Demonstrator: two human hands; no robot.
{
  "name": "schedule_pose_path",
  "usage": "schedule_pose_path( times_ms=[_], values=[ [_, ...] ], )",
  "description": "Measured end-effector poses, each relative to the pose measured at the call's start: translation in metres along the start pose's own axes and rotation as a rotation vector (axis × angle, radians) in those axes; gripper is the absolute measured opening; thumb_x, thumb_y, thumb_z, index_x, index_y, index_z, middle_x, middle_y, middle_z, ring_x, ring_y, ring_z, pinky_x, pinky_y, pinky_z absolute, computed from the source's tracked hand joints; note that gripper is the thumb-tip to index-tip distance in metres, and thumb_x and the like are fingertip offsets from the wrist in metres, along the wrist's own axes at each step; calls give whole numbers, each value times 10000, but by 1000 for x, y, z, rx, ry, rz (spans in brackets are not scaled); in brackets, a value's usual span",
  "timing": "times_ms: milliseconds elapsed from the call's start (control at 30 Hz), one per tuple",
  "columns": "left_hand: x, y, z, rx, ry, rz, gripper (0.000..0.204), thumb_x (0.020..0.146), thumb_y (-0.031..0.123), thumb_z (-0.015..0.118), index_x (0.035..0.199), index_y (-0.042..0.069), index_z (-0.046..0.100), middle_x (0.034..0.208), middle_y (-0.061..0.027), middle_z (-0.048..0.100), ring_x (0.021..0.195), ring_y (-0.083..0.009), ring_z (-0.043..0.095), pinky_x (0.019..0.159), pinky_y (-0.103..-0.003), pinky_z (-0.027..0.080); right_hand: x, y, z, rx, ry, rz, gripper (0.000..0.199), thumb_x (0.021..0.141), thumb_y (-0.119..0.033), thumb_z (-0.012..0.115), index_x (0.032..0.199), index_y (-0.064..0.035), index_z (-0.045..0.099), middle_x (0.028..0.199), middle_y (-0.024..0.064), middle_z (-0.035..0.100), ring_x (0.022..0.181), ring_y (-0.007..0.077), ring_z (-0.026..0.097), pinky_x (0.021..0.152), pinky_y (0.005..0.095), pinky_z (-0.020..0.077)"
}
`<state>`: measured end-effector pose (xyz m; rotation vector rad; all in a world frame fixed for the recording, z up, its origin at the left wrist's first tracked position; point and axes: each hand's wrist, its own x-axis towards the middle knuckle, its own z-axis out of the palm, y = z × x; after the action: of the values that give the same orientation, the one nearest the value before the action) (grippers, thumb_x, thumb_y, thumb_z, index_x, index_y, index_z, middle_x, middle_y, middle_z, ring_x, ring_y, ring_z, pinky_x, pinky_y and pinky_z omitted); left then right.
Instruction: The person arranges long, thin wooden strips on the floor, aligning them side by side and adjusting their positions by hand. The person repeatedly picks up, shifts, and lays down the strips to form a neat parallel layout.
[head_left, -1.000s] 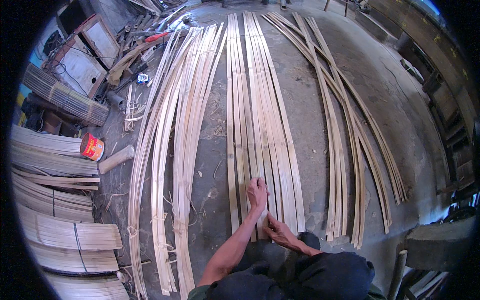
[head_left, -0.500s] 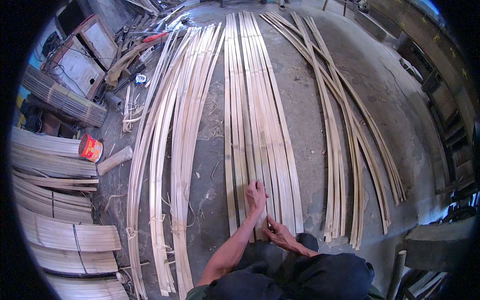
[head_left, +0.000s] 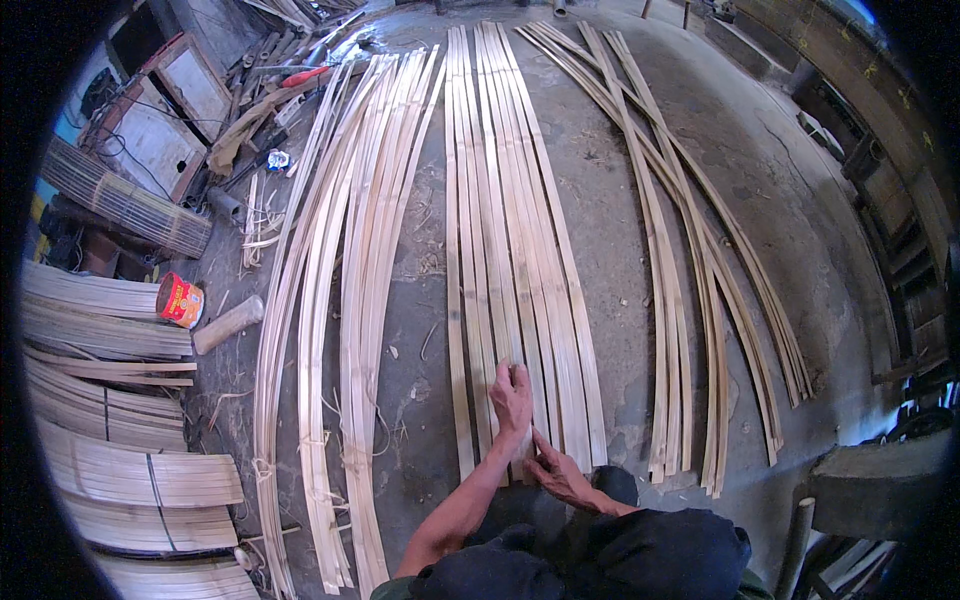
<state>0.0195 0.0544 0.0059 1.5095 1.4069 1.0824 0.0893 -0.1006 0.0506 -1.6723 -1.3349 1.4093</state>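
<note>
Long pale bamboo strips [head_left: 535, 260] lie side by side on the floor in front of me, their near ends close to my knees. My left hand [head_left: 511, 400] is closed over a strip in the middle of this row, a little way up from its near end. Closer to me, my right hand [head_left: 562, 474] has its thumb and fingers bent in at the near end of the same strips, just right of my left wrist. Its fingertips are partly hidden, and it seems to grip a strip there.
To the left lies another long batch of pale strips [head_left: 325, 330], and on the right some darker strips [head_left: 690, 250] cross each other. Tied strip bundles [head_left: 140, 475] are stacked at the far left, near a red tub [head_left: 180, 301] and a short wooden cylinder [head_left: 229, 325].
My left hand has shifted very slightly, with its fingers a little differently bent over the strip. My right hand stays at nearly the same place.
</note>
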Motion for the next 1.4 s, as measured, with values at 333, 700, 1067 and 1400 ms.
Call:
schedule_pose_path(
  times_ms=[333,700,1067,1400],
  values=[
    [-2,76,30,-159,-311,8,363,990,213,528,1245,-43,483,851,-166,612,729,-229,641,654,-373,524,-3,11,-19,186,511,-35,612,973,-73,449,1542,-105,227,829,104,600,730,179,578,690,298,487],
    [-55,23,36,653,-548,566,646,883,381,613,1403,33,452,1469,-191,399,1431,-327,275,1182,-543,135,3,40,-76,-9,688,145,459,999,-190,499,1432,-50,442,715,166,587,645,192,557,639,351,484],
    [-53,34,39,839,-788,591,832,838,514,599,1480,48,351,1579,-130,263,1476,-324,182,1186,-568,86,-9,16,-74,-10,795,-91,432,982,-93,535,1408,-36,483,705,91,605,668,139,575,657,295,502],
    [-39,13,27,753,-647,585,659,941,393,514,1479,43,362,1590,-143,233,1477,-295,197,1182,-568,84,2,40,-61,-2,604,181,515,978,-89,510,1478,-148,406,770,125,625,677,155,575,644,324,499]
  ],
)
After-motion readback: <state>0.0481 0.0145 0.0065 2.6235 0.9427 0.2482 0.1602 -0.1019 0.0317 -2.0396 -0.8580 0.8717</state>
